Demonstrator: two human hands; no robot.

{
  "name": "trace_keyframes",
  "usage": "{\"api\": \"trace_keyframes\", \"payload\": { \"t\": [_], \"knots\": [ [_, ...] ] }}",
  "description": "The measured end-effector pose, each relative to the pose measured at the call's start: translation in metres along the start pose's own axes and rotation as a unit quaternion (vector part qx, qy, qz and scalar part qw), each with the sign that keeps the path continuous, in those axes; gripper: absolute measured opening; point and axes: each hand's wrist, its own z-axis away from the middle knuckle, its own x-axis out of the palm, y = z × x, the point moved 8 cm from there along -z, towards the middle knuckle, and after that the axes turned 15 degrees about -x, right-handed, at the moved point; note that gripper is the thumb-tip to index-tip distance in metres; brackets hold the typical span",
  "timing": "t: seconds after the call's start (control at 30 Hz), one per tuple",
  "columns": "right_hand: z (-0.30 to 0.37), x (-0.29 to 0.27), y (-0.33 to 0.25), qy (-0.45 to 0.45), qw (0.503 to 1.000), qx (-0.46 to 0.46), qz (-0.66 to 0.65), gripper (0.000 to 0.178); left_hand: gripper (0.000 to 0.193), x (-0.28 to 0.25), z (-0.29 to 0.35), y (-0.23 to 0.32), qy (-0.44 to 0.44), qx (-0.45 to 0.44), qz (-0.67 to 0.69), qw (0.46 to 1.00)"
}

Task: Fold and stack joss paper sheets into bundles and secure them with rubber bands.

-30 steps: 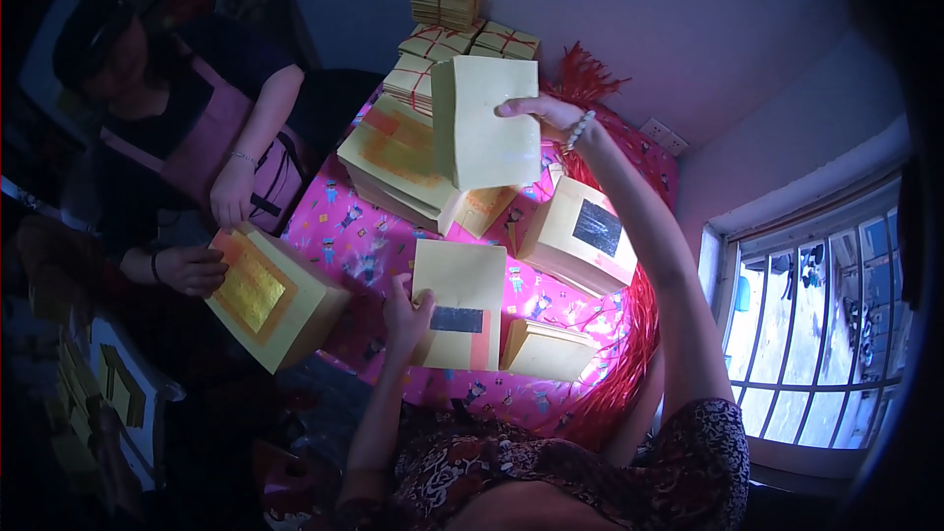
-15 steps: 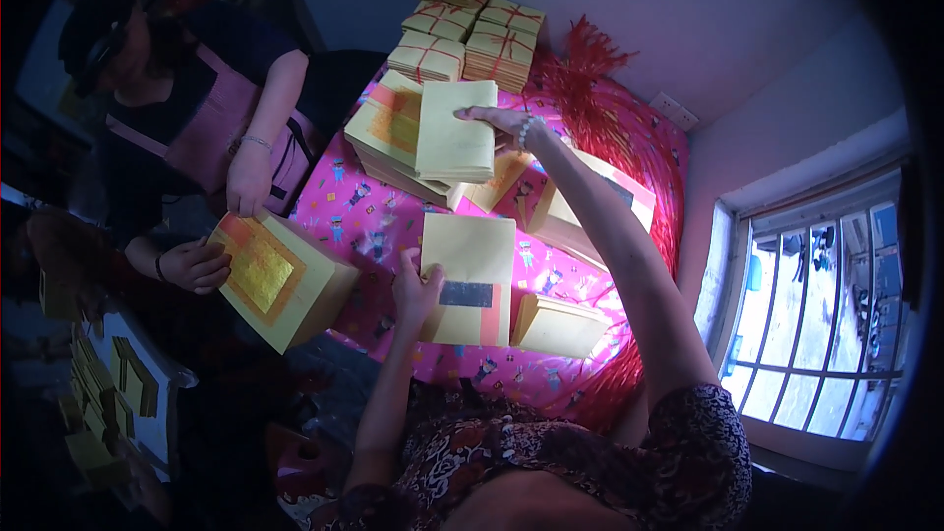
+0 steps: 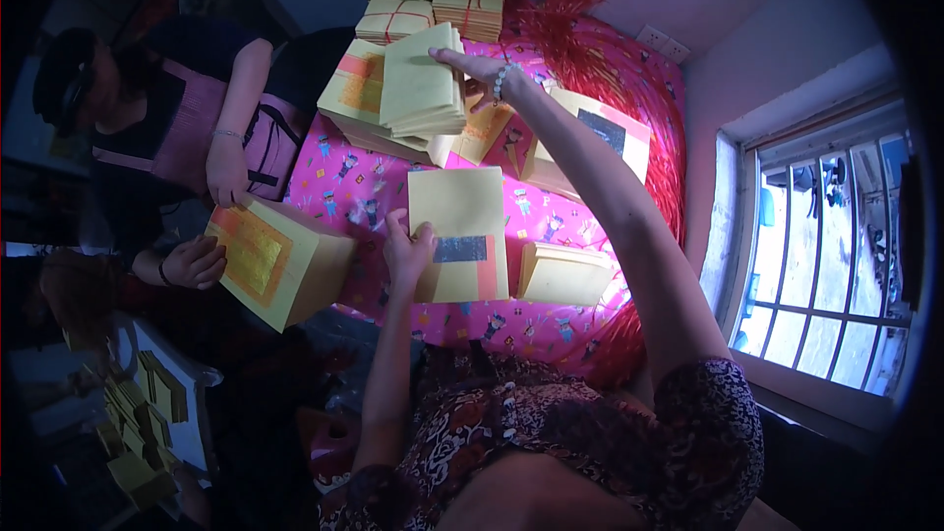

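Note:
My left hand (image 3: 410, 254) pinches the left edge of a yellow paper stack (image 3: 457, 202) lying in front of me, thumb on top. That stack carries a dark silvery patch and a red stripe. Farther off, my right hand (image 3: 480, 74) is at the right edge of a fanned bundle of yellow paper (image 3: 421, 84), its thumb side touching the top and its other fingers spread beside it. The bundle rests on a larger yellow paper pile (image 3: 339, 103) with an orange print. Another folded paper bundle (image 3: 560, 273) lies to the right of the near stack.
Red-tied paper bundles (image 3: 470, 8) stand at the back of the pink patterned tablecloth (image 3: 364, 206). Red plastic string (image 3: 664, 138) runs along the right side. A co-worker's hands (image 3: 197, 261) hold a thick yellow block with gold print (image 3: 295, 280) at left. A barred window (image 3: 826, 265) is at right.
My right hand has loosened on its bundle, which now lies fanned and tilted on the pile. My left hand keeps its grip on the near stack. The whole view has shifted somewhat.

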Motion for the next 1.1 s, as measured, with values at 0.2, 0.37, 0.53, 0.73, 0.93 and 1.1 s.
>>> {"api": "trace_keyframes", "payload": {
  "t": [0.2, 0.37, 0.53, 0.73, 0.93, 1.1],
  "knots": [
    [0.056, -0.023, 0.000, 0.138, 0.984, -0.109, 0.014, 0.096, 0.048, -0.001, 0.000, -0.004, 0.009, 0.026, -0.001, 1.000],
    [0.125, 0.001, 0.065, 0.079, 0.952, -0.296, -0.021, 0.013, 0.049, -0.002, -0.008, -0.017, 0.009, 0.019, 0.004, 1.000],
    [0.208, 0.029, 0.124, 0.115, 0.953, -0.219, 0.175, 0.043, 0.034, 0.001, -0.005, -0.001, -0.097, 0.020, 0.220, 0.970],
    [0.253, 0.009, 0.156, 0.206, 0.963, -0.153, -0.089, 0.083, 0.028, 0.010, 0.077, 0.088, -0.187, 0.100, 0.227, 0.951],
    [0.353, -0.017, 0.191, 0.291, 0.923, -0.146, -0.205, 0.038, 0.019, 0.090, 0.161, 0.081, -0.333, 0.113, 0.234, 0.906],
    [0.379, -0.019, 0.296, 0.328, 0.905, -0.174, -0.208, 0.025, 0.022, 0.154, 0.162, -0.001, -0.297, 0.120, 0.073, 0.945]
  ]
}}
